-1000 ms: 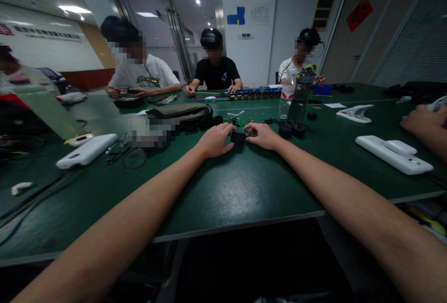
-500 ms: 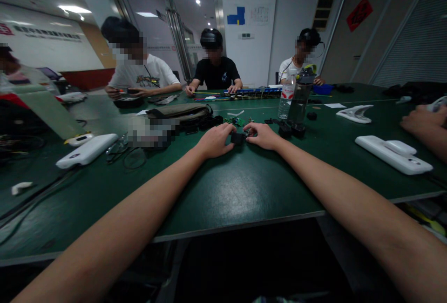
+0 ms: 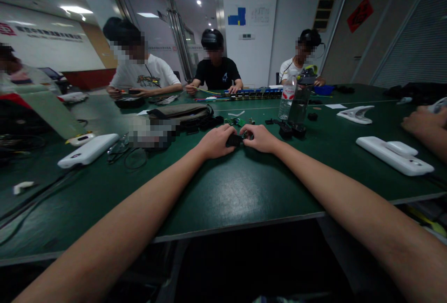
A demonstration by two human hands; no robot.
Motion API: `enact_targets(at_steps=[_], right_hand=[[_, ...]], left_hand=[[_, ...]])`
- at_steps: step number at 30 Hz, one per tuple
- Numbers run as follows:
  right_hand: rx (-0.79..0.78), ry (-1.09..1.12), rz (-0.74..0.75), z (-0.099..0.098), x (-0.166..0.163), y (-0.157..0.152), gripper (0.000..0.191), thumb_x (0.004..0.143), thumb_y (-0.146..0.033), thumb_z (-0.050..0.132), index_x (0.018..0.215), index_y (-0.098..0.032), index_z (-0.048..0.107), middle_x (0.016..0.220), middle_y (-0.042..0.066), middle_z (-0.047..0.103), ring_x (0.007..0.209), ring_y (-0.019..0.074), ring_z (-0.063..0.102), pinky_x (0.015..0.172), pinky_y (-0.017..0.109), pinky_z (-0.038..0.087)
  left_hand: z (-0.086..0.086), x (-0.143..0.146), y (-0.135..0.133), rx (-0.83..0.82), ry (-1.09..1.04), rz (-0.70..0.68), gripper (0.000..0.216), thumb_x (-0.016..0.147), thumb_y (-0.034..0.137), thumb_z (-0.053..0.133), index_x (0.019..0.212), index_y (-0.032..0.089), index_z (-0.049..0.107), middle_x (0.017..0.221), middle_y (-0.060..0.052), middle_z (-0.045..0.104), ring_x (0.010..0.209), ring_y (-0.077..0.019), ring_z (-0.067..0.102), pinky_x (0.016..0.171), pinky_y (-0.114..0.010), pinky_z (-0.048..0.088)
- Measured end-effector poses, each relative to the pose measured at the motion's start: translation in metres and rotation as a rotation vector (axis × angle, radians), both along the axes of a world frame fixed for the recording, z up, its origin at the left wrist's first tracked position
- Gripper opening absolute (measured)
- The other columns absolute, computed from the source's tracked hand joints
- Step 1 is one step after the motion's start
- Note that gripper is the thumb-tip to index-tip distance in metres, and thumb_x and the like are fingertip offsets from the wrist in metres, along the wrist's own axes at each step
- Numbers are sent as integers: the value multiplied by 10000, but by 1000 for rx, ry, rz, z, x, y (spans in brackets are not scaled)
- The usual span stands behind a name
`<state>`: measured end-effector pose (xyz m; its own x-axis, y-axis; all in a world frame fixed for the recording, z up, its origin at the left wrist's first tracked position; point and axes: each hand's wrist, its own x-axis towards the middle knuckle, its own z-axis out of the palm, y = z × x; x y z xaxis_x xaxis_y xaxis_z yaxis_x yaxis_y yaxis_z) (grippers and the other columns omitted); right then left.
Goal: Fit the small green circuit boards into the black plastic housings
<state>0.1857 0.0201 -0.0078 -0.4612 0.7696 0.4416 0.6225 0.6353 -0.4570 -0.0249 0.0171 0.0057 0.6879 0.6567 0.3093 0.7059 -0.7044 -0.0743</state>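
Drawing closer together in the head view, the two hands now meet near the middle of the frame: the right hand (image 3: 260, 138) has shifted a little to the left of the picture since the earlier frames, and the black block (image 3: 233, 141) has turned, showing a longer, slanted outline and sitting deeper in the left hand (image 3: 217, 141). I judge from this that the block and the small part (image 3: 247, 136) at the right fingertips are now being handled against each other, though whether they touch cannot be made out.

The block lies just right of the left hand in the picture, tucked between its thumb and curled fingers, which look pressed on it. The right hand has its thumb and forefinger pinched on the small part, mostly hidden by the fingers, at the block's right end.

Just above the hands in the frame lie green circuit boards (image 3: 239, 121) on the green table (image 3: 240, 191). Right of centre, black pieces (image 3: 286, 130) sit near the foot of a clear bottle (image 3: 287, 103) and a dark bottle (image 3: 301, 100). Left of centre, an olive pouch (image 3: 179, 113) lies beyond the left hand.
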Motion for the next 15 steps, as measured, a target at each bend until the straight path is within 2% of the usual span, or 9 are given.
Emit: enact_targets(at_steps=[9,15], right_hand=[[48,76,7,1,-2,-2,264,710,-136,608,967,-162,665,674,-41,583,638,141,560,691,256,430],[68,72,-4,0,1,0,315,691,-120,605,996,-170,661,733,-22,638,681,152,586,728,267,456]], left_hand=[[-1,-1,2,19,-9,0,357,800,294,625,1128,168,564,1114,-125,615,1035,-300,627,915,-419,524],[-2,-1,2,45,-35,-7,338,816,299,610,1124,165,568,1107,-126,611,1038,-297,625,921,-422,524]])
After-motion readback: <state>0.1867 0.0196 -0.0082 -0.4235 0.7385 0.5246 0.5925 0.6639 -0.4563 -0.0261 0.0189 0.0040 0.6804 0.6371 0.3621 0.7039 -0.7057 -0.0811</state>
